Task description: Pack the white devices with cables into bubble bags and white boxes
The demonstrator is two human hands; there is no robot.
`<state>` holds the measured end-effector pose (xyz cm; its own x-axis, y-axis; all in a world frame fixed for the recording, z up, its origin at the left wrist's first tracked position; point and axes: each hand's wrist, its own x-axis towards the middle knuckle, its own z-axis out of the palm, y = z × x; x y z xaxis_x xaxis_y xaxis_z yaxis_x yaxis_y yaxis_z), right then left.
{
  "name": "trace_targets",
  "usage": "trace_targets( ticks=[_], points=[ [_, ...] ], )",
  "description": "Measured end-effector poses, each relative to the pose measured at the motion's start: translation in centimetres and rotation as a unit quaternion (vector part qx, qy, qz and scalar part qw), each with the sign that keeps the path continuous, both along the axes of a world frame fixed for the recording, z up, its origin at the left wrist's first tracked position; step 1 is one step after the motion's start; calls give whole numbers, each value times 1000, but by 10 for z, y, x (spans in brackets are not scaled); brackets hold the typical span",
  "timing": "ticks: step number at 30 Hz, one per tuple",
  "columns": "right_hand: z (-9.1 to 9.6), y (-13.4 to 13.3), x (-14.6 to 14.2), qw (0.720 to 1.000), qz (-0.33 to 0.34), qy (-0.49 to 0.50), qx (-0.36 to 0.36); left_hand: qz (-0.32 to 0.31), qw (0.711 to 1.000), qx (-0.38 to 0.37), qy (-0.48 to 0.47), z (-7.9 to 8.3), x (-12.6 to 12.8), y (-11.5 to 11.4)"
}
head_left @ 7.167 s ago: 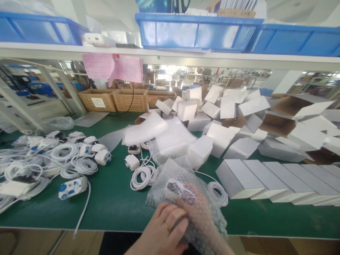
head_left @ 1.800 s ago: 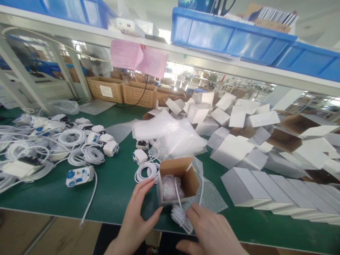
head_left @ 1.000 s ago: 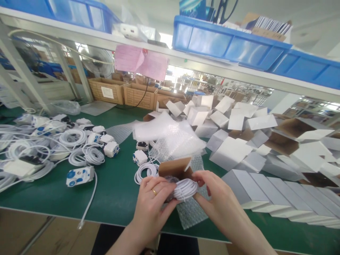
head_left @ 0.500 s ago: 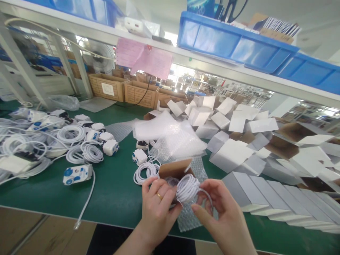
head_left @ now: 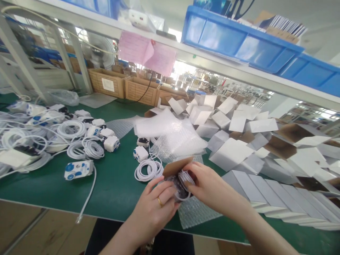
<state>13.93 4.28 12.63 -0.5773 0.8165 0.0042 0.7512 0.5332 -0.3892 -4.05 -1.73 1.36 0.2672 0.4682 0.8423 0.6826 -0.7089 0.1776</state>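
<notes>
Head camera view showed the left hand (head_left: 156,207) curled around the near left side of an open carton (head_left: 177,167) and the right hand (head_left: 203,177) grasping a white cable coil (head_left: 183,177) at the carton's mouth, partly inside, beside a film-wrapped item (head_left: 181,191). Between them, the hands hid most of the carton's walls, while its brown flap stood raised at the back. Just to the left lay a looped white cord (head_left: 148,170) and 1 small socket block (head_left: 140,154); behind rested a pile of bubble-wrap pouches (head_left: 172,132), and a loose bubble-wrap sheet (head_left: 198,214) spread out below the right forearm. Farther left, 1 white socket strip with blue outlets (head_left: 79,170) lay apart in front of a tangle of cords and socket blocks (head_left: 71,129). Right of the hands, a row of closed white boxes (head_left: 247,187) leaned together, and open white cartons (head_left: 231,152) were heaped behind it. All this covered much of a green tabletop (head_left: 114,194). At its rear stood 3 brown cardboard boxes (head_left: 106,85); above, 3 blue bins (head_left: 239,42) sat on a shelf (head_left: 212,58) with pink sheets (head_left: 147,53) hanging from its edge. Beyond were a fan (head_left: 99,51) and a bright, cluttered workshop.
</notes>
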Motion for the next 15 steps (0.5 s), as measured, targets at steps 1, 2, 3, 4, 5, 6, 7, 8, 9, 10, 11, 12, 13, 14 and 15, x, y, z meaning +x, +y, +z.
trace_targets(
  ticks=[1, 2, 3, 4, 5, 6, 7, 8, 9, 10, 11, 12, 13, 14, 15],
  points=[
    [4, 1, -3, 999, 12, -28, 18, -5, 1000, -7, 0, 1, -3, 1],
    [7, 1, -7, 998, 20, -51, 35, -12, 1000, -11, 0, 2, -5, 2],
    [9, 1, -10, 996, 22, -73, 48, -20, 1000, -16, 2, 3, -8, 3],
    [9, 0, -14, 993, 18, -96, 59, -29, 999, -20, 5, 4, -10, 4],
    [9, 0, -17, 990, 13, -123, 69, -37, 999, -25, 9, 4, -11, 5],
    [7, 0, -19, 986, 15, -148, 79, -46, 998, -30, 10, 5, -13, 5],
    [5, 1, -22, 981, 27, -169, 87, -54, 998, -35, 8, 5, -14, 5],
    [2, 2, -24, 977, 47, -186, 92, -61, 997, -40, 5, 5, -15, 6],
    [-1, 4, -26, 974, 70, -196, 94, -66, 997, -43, 0, 5, -16, 6],
    [-5, 5, -27, 971, 90, -200, 94, -68, 997, -46, -5, 5, -18, 6],
    [-8, 6, -27, 970, 104, -200, 95, -69, 996, -48, -11, 5, -19, 7],
    [-11, 6, -27, 969, 111, -197, 97, -68, 996, -52, -14, 5, -21, 7],
    [-14, 6, -26, 969, 114, -195, 100, -67, 996, -56, -17, 6, -22, 7],
    [-17, 6, -25, 969, 117, -193, 106, -69, 995, -62, -19, 7, -24, 7],
    [-20, 6, -24, 968, 118, -190, 110, -73, 995, -67, -18, 8, -25, 7]
  ],
)
